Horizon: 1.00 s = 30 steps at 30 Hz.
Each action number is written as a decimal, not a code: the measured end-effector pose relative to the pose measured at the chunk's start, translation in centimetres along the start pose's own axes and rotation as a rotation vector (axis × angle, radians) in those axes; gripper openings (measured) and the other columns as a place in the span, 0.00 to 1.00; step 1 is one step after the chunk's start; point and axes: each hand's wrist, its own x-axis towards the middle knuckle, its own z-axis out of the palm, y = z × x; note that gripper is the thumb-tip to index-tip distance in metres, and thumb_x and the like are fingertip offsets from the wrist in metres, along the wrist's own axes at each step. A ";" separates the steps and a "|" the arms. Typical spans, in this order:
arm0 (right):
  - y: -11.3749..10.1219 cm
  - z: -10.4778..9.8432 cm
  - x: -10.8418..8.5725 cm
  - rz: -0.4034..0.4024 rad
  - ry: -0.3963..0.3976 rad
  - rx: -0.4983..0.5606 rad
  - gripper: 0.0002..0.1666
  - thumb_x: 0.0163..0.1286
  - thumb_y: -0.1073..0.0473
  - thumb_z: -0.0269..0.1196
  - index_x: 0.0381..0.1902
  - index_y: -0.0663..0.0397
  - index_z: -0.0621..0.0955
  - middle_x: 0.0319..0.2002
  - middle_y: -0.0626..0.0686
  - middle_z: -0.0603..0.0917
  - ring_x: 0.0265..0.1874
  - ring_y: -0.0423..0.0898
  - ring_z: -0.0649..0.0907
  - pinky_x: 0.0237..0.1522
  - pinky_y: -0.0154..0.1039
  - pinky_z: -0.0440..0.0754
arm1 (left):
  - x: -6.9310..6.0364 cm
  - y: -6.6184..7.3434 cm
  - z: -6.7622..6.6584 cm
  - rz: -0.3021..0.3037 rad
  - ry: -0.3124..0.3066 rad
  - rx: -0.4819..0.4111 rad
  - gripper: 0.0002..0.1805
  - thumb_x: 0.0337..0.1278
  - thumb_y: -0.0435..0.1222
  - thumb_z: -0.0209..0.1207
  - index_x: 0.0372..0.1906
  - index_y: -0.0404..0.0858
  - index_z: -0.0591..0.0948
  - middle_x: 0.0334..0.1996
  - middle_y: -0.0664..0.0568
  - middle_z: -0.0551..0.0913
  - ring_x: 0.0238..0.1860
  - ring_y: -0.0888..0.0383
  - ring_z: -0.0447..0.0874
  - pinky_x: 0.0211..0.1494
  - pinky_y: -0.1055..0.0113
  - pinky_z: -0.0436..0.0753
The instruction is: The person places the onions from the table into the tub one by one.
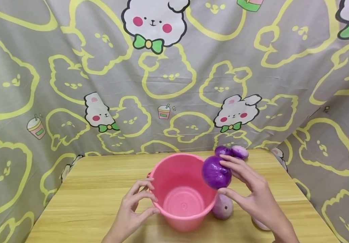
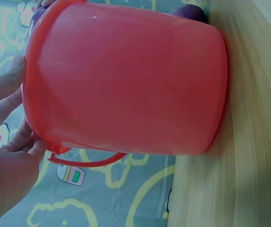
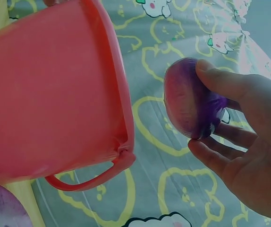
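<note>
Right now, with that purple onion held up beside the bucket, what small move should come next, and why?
Probably ease the right hand leftward, bringing the purple onion over the middle of the pink bucket. The onion is held above rim height near the bucket's right side, the left hand is at the opposite rim, and the bucket's floor shows bare.

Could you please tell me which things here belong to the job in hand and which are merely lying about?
In the job:
pink bucket, held by the left hand
purple onion, held in the right hand

Lying about, perhaps still wanted:
other onions on the wooden table
</note>
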 end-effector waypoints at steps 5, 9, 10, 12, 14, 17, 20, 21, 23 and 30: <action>-0.8 0.2 0.3 -0.004 -0.001 -0.007 0.47 0.46 0.77 0.79 0.66 0.60 0.78 0.68 0.61 0.75 0.68 0.49 0.76 0.63 0.35 0.81 | 0.1 0.2 0.0 -0.006 0.000 -0.006 0.21 0.41 0.19 0.75 0.41 0.37 0.84 0.49 0.41 0.75 0.69 0.44 0.70 0.76 0.56 0.72; -2.0 0.4 0.9 -0.016 0.001 0.012 0.45 0.46 0.78 0.79 0.65 0.62 0.78 0.67 0.62 0.76 0.67 0.50 0.76 0.63 0.35 0.81 | 0.1 0.2 0.0 -0.005 -0.001 -0.005 0.21 0.41 0.19 0.75 0.41 0.37 0.84 0.49 0.41 0.75 0.69 0.44 0.70 0.76 0.55 0.72; -2.3 0.5 1.0 -0.018 0.002 0.023 0.45 0.46 0.79 0.78 0.64 0.63 0.78 0.66 0.62 0.76 0.67 0.50 0.76 0.63 0.35 0.81 | 0.1 0.2 0.0 -0.005 -0.002 -0.004 0.21 0.41 0.19 0.75 0.41 0.38 0.84 0.49 0.41 0.75 0.69 0.44 0.70 0.76 0.56 0.72; -2.6 0.6 1.2 -0.025 0.003 0.044 0.44 0.45 0.79 0.78 0.64 0.64 0.79 0.66 0.63 0.76 0.66 0.51 0.77 0.63 0.37 0.81 | 0.0 0.2 0.0 -0.008 -0.003 -0.004 0.21 0.41 0.18 0.75 0.41 0.38 0.84 0.49 0.41 0.75 0.69 0.44 0.70 0.77 0.56 0.71; -2.7 0.8 1.3 -0.035 0.004 0.055 0.44 0.45 0.80 0.78 0.63 0.65 0.79 0.65 0.63 0.76 0.65 0.51 0.77 0.63 0.37 0.81 | 0.0 0.2 0.0 -0.011 -0.004 -0.003 0.21 0.40 0.18 0.75 0.41 0.38 0.84 0.49 0.41 0.75 0.69 0.44 0.70 0.77 0.57 0.71; -2.7 0.9 1.3 -0.038 0.003 0.055 0.44 0.46 0.79 0.78 0.64 0.65 0.78 0.65 0.62 0.76 0.65 0.49 0.78 0.62 0.38 0.81 | 0.0 0.2 0.0 -0.015 -0.005 -0.003 0.21 0.40 0.18 0.74 0.41 0.38 0.84 0.49 0.41 0.75 0.69 0.45 0.70 0.77 0.57 0.71; -2.7 1.0 1.2 -0.031 -0.001 0.042 0.44 0.46 0.78 0.78 0.64 0.64 0.78 0.65 0.62 0.76 0.65 0.48 0.77 0.62 0.37 0.82 | 0.0 0.2 0.0 -0.016 -0.005 -0.003 0.21 0.40 0.18 0.74 0.41 0.38 0.84 0.49 0.41 0.75 0.69 0.45 0.70 0.77 0.57 0.71; -2.6 1.0 1.2 -0.028 -0.002 0.041 0.44 0.47 0.78 0.78 0.64 0.64 0.78 0.65 0.62 0.76 0.65 0.47 0.78 0.62 0.37 0.82 | 0.0 0.1 0.0 -0.016 -0.005 -0.003 0.21 0.40 0.18 0.74 0.41 0.38 0.84 0.49 0.41 0.75 0.69 0.45 0.70 0.77 0.57 0.71; -2.4 1.1 1.1 -0.026 -0.005 0.044 0.44 0.47 0.78 0.78 0.64 0.63 0.78 0.64 0.63 0.76 0.64 0.47 0.78 0.62 0.37 0.82 | 0.0 0.1 0.0 -0.016 -0.006 -0.004 0.22 0.40 0.18 0.75 0.41 0.38 0.84 0.49 0.41 0.75 0.69 0.44 0.70 0.77 0.57 0.71; -0.4 1.5 0.5 -0.024 -0.022 0.040 0.45 0.48 0.76 0.79 0.66 0.60 0.78 0.66 0.62 0.75 0.65 0.48 0.78 0.60 0.37 0.83 | -0.1 -0.2 -0.1 -0.013 -0.008 -0.007 0.21 0.40 0.18 0.75 0.41 0.37 0.84 0.49 0.41 0.75 0.69 0.43 0.70 0.77 0.56 0.71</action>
